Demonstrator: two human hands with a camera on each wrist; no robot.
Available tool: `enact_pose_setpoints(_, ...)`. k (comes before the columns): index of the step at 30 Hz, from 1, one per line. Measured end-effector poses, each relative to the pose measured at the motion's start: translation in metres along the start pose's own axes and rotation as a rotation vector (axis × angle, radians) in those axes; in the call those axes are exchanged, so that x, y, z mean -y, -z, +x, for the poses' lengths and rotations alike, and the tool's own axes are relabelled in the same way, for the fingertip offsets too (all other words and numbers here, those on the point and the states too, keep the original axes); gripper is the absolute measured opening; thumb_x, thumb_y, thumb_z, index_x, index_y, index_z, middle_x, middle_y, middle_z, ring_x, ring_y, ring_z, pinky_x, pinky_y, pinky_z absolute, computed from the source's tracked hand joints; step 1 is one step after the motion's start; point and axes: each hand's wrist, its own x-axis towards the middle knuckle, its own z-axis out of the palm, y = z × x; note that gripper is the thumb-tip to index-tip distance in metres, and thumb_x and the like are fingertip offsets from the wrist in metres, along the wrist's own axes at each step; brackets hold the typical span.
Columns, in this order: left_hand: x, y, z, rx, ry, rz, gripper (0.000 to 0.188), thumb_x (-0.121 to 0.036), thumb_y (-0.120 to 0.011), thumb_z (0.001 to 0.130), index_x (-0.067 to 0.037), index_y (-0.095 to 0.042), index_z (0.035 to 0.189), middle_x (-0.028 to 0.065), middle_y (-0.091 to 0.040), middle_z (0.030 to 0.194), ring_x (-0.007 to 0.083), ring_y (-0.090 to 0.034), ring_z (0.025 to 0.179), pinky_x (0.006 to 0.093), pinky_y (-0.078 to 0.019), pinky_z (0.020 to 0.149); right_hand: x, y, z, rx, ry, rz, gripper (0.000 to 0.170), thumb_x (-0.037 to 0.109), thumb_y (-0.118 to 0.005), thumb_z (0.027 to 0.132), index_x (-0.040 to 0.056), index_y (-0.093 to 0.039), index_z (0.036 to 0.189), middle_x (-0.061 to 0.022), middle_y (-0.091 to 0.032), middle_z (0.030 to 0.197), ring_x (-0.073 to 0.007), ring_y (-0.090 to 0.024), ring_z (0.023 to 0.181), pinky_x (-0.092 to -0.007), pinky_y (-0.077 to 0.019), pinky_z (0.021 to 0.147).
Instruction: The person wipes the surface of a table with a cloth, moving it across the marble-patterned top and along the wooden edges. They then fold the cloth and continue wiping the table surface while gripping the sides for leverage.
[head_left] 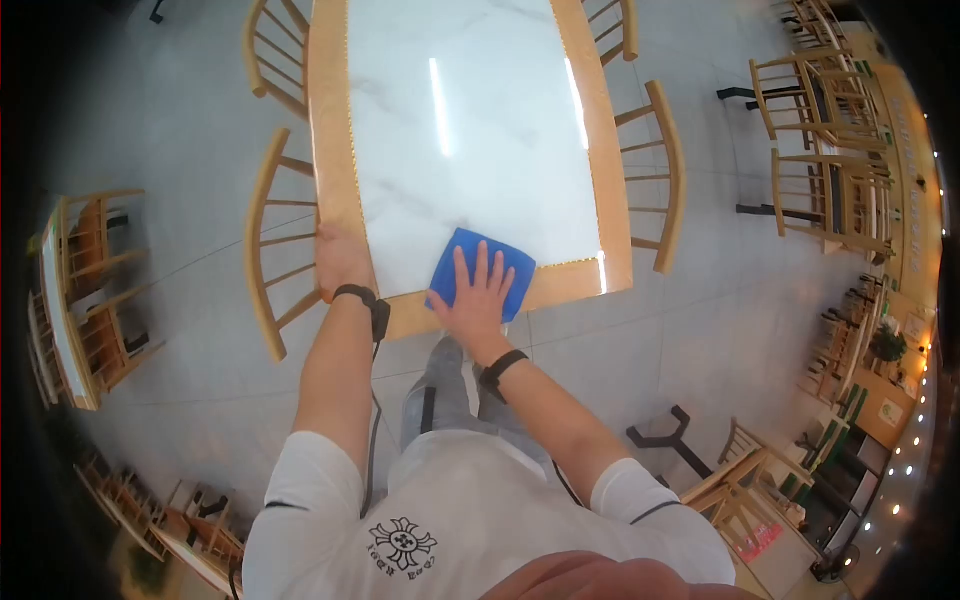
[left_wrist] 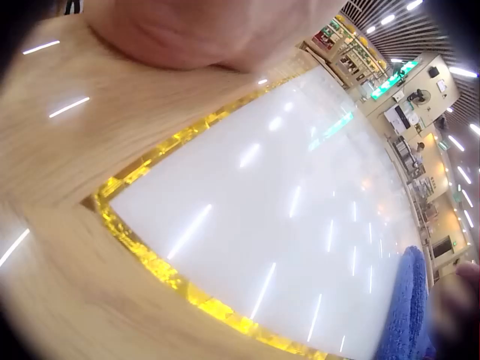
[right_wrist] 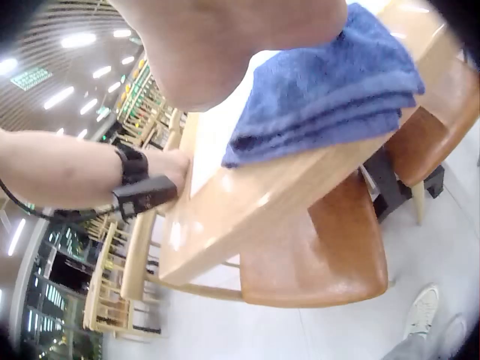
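A folded blue cloth (head_left: 513, 262) lies at the near end of a table (head_left: 480, 120) with a glossy white marbled top and a wooden border. Flat on the cloth, my right hand (head_left: 474, 305) presses with fingers spread and straight. In the right wrist view the cloth (right_wrist: 322, 94) shows several folded layers along the wooden border. My left hand (head_left: 345, 262) rests on the wooden border at the table's left side, close to the near corner; its fingers are mostly hidden. The left wrist view shows the heel of this hand (left_wrist: 202, 30) on the wood, beside a gold trim strip (left_wrist: 217, 304).
Wooden chairs stand along both long sides, one chair (head_left: 275, 245) close to my left arm and another (head_left: 660, 180) at the right. Brown seats (right_wrist: 322, 255) show beside the table. More chairs and tables (head_left: 830, 195) stand farther off across the grey floor (head_left: 580, 400).
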Motion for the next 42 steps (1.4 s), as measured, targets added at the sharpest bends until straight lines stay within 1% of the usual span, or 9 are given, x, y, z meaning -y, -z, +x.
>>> enact_pose_setpoints(2,0.012,0.003,-0.022,-0.020,0.005,-0.019,0.062,-0.049,-0.029,0.113,-0.008,-0.070,0.135,0.0239,-0.075,0.130,0.0483,-0.070,0.120,0.0571,-0.0553,0.102,-0.001,0.010,-0.021,0.018,0.007,-0.142,0.086,0.055,-0.074,0.094,0.0166,-0.046,0.166,-0.0248,-0.028,0.175,-0.0567,-0.025,0.157,-0.0754,-0.0134,0.126)
enact_pose_setpoints(3,-0.029,-0.005,0.025,-0.080,-0.036,-0.043,0.061,-0.049,-0.030,0.113,-0.008,-0.070,0.135,0.0237,-0.075,0.128,0.0489,-0.070,0.119,0.0577,-0.0553,0.102,0.003,-0.027,0.039,-0.054,0.031,-0.096,0.083,0.052,-0.073,0.095,0.0166,-0.047,0.165,-0.0250,-0.030,0.175,-0.0566,-0.026,0.157,-0.0750,-0.0138,0.126)
enact_pose_setpoints(7,-0.008,-0.011,0.008,-0.084,-0.010,0.030,0.060,-0.048,-0.031,0.113,-0.008,-0.071,0.132,0.0243,-0.076,0.125,0.0506,-0.070,0.117,0.0595,-0.0550,0.101,-0.017,-0.008,0.023,-0.024,0.003,-0.128,0.073,0.042,-0.069,0.097,0.0169,-0.051,0.163,-0.0248,-0.036,0.172,-0.0552,-0.027,0.157,-0.0729,-0.0153,0.127)
enact_pose_setpoints(13,-0.009,-0.016,0.016,-0.094,0.047,0.016,0.063,-0.050,-0.032,0.113,-0.002,-0.071,0.125,0.0262,-0.076,0.121,0.0500,-0.070,0.114,0.0595,-0.0543,0.099,-0.070,0.025,0.084,-0.016,0.056,-0.214,0.067,0.034,-0.065,0.100,0.0161,-0.052,0.163,-0.0216,-0.038,0.172,-0.0508,-0.030,0.158,-0.0682,-0.0171,0.129)
enact_pose_setpoints(21,-0.004,-0.024,0.020,-0.153,0.044,-0.018,0.054,-0.047,-0.037,0.112,-0.006,-0.070,0.126,0.0243,-0.076,0.122,0.0504,-0.070,0.109,0.0591,-0.0555,0.094,-0.148,0.052,0.255,-0.117,0.193,-0.272,0.062,0.032,-0.059,0.104,0.0099,-0.051,0.162,-0.0205,-0.044,0.170,-0.0487,-0.035,0.156,-0.0661,-0.0192,0.129)
enact_pose_setpoints(27,0.000,-0.031,0.025,-0.162,0.096,0.055,0.052,-0.048,-0.038,0.111,-0.008,-0.071,0.121,0.0228,-0.077,0.115,0.0495,-0.071,0.105,0.0592,-0.0558,0.090,-0.179,0.063,0.422,-0.237,0.249,-0.321,0.060,0.037,-0.054,0.108,0.0131,-0.051,0.162,-0.0171,-0.045,0.170,-0.0449,-0.038,0.156,-0.0645,-0.0256,0.128)
enact_pose_setpoints(32,0.001,-0.031,0.025,-0.159,0.134,0.107,0.056,-0.050,-0.034,0.111,-0.010,-0.072,0.121,0.0222,-0.078,0.111,0.0492,-0.072,0.103,0.0603,-0.0559,0.087,-0.195,0.069,0.515,-0.257,0.259,-0.325,0.060,0.042,-0.051,0.108,0.0189,-0.050,0.164,-0.0132,-0.042,0.173,-0.0418,-0.036,0.159,-0.0625,-0.0256,0.128)
enact_pose_setpoints(38,0.004,-0.034,0.023,-0.170,0.085,0.112,0.062,-0.054,-0.030,0.110,-0.011,-0.073,0.123,0.0217,-0.078,0.115,0.0504,-0.071,0.106,0.0606,-0.0560,0.089,-0.211,0.069,0.527,-0.219,0.243,-0.292,0.062,0.045,-0.047,0.109,0.0231,-0.046,0.167,-0.0095,-0.038,0.176,-0.0399,-0.030,0.162,-0.0598,-0.0210,0.131)
enact_pose_setpoints(42,-0.004,-0.028,0.019,-0.171,0.079,0.079,0.061,-0.054,-0.030,0.110,-0.011,-0.072,0.123,0.0222,-0.078,0.115,0.0509,-0.071,0.107,0.0615,-0.0554,0.090,-0.217,0.073,0.483,-0.215,0.261,-0.309,0.061,0.041,-0.049,0.108,0.0213,-0.047,0.166,-0.0112,-0.039,0.175,-0.0429,-0.032,0.161,-0.0611,-0.0225,0.131)
